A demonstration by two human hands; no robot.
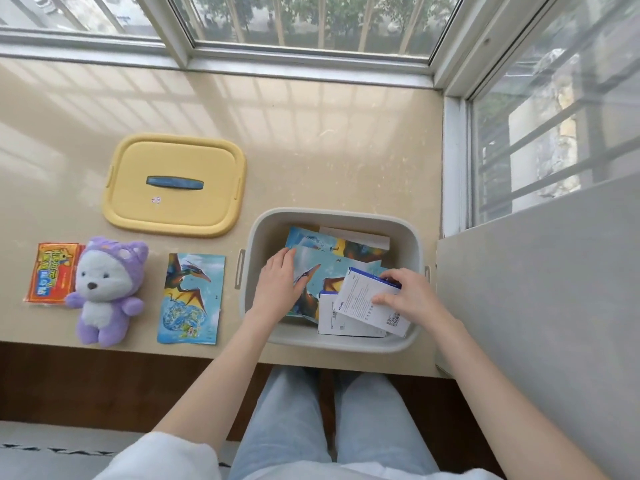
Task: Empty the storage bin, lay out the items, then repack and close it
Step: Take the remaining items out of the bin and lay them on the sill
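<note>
Bin (332,213): at sill's (311,133) front edge, wall (536,271) beside.
Left hand (278,284): fingers flat on dinosaur sheet (332,271).
Right hand (412,297): gripping white box (363,303).

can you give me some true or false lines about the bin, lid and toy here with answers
1. The yellow lid lies on the sill, apart from the grey bin. True.
2. The purple plush toy is inside the bin. False: it lies on the sill, left of the bin.
3. The right hand holds a white box in the bin. True.
4. The left hand grips the lid's handle. False: it touches a dinosaur sheet in the bin.
</note>
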